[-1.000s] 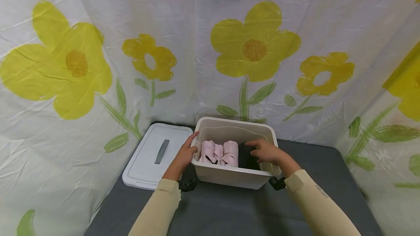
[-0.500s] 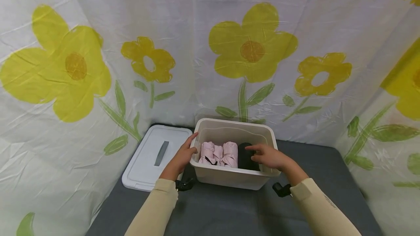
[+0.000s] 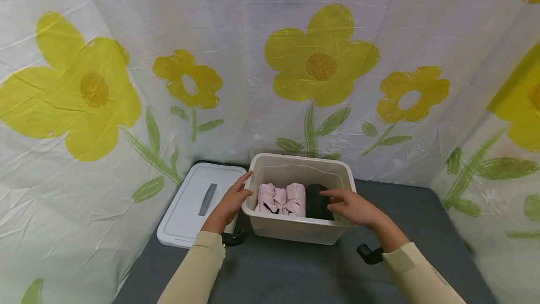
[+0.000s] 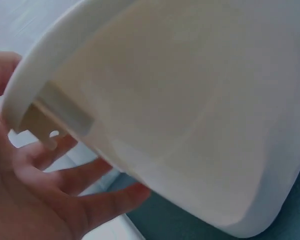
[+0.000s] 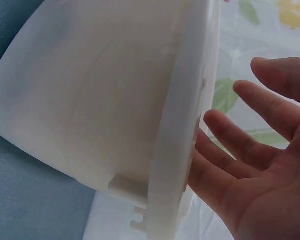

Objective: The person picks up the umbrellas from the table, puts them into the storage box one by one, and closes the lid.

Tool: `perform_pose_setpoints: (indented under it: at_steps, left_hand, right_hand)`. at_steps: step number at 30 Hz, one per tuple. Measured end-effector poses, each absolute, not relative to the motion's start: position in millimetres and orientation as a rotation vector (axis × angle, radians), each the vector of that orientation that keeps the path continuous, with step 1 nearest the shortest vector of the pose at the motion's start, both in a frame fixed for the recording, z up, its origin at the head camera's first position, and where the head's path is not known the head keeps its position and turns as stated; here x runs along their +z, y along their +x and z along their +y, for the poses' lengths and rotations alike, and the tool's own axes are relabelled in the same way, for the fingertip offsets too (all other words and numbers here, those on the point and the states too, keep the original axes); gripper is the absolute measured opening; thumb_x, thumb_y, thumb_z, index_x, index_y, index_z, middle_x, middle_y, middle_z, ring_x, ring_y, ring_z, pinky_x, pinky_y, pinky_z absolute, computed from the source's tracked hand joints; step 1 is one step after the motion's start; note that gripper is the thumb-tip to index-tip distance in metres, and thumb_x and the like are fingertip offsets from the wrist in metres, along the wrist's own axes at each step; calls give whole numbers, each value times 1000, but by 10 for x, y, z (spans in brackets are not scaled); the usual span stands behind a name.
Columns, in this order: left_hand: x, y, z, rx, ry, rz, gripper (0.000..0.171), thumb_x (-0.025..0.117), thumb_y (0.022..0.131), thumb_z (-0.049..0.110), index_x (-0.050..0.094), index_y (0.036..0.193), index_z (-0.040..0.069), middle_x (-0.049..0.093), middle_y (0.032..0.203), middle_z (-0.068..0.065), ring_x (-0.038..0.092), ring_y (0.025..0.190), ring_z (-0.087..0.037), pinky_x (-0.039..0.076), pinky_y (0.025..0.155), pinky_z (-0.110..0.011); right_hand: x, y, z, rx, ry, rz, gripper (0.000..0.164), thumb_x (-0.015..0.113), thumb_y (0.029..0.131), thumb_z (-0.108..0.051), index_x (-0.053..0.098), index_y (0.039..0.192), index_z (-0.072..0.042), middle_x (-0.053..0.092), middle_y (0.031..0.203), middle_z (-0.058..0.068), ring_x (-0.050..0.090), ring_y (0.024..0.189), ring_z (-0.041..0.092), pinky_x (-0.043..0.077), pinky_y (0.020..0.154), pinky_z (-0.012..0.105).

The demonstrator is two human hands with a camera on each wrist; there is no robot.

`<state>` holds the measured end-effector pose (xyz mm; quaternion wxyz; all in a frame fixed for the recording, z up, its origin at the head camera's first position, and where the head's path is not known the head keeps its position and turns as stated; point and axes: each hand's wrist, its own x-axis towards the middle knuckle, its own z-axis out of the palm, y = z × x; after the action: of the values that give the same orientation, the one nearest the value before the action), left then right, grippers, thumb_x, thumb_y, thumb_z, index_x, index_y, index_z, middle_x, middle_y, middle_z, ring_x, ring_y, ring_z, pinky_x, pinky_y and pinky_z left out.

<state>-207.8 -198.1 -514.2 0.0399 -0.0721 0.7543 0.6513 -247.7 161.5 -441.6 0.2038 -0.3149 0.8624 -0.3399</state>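
Observation:
A pale plastic storage box (image 3: 291,230) stands uncovered on the dark table. My left hand (image 3: 229,204) holds its left end. The left wrist view shows the thumb past the rim and the long fingers spread against the outer wall (image 4: 190,100). Inside the box lie pink, crinkled cloth bundles (image 3: 296,199) with a bit of black strap, and beside them a black roll (image 3: 315,201). My right hand (image 3: 352,206) hovers over the box's right end, near the black roll, its fingers loosely extended and holding nothing. The right wrist view has it beyond the rim (image 5: 175,125).
A white lid (image 3: 185,215) with a grey handle (image 3: 207,199) lies flat to the left of the box. Behind the table hangs a wrinkled sheet (image 3: 249,121) printed with yellow flowers. Dark grey cloth (image 3: 291,271) covers the table.
My right hand has drawn back a little to the right and down, away from the black roll. The left hand stays at the box's left end.

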Motion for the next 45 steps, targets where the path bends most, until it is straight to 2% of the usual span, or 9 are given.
perform_pose_setpoints:
  at_steps: [4,10,15,20,26,34,45]
  left_hand:
    - [-5127,-2064,-2031,2048,-200,2280,61,44,97,14,26,154,28,33,155,-17,40,137,-40,42,100,-60]
    - [-5142,-2063,-2138,2110,-262,2258,54,42,102,21,25,153,26,31,156,-20,37,138,-43,40,101,-62]
    - [-5150,-2038,-2220,2058,-368,2342,55,41,100,17,26,153,23,35,153,-21,38,137,-42,37,103,-62]
    - [-5215,-2033,-2339,1916,-407,2483,57,42,99,16,25,153,19,39,150,-24,41,135,-40,41,101,-57]
    - [-5313,-2031,-2465,1694,-481,2674,58,44,96,18,29,152,17,45,146,-24,45,133,-40,40,103,-53]
    - [-5446,-2007,-2630,1519,-605,2778,60,42,93,19,30,152,18,44,147,-22,45,133,-40,41,102,-54]
    - [-5601,-1936,-2833,1310,-720,2898,61,46,90,17,32,149,7,44,143,-30,45,129,-46,39,102,-56]
  right_hand:
    - [-4426,-2425,1674,-968,-912,2436,47,55,98,-28,49,142,-13,45,147,18,48,128,43,45,97,55]
    - [-4451,-2340,1739,-1002,-939,2509,46,57,96,-25,51,140,-13,46,145,19,49,127,42,48,95,54]
    - [-4484,-2248,1765,-968,-991,2645,43,61,94,-21,55,136,-12,53,137,16,54,123,39,49,91,55]
    - [-4506,-2153,1794,-925,-996,2766,42,65,91,-25,59,131,-12,57,133,13,57,119,36,48,90,55]
    - [-4556,-2074,1813,-902,-1006,2864,39,69,88,-23,63,126,-16,60,129,10,59,114,34,50,88,52]
    - [-4692,-2035,1774,-801,-1073,3005,35,75,82,-23,68,116,-16,64,117,7,60,106,31,49,85,53]
    - [-4854,-1954,1718,-781,-1133,3141,28,79,77,-22,73,104,-18,66,105,1,60,94,24,48,82,52]
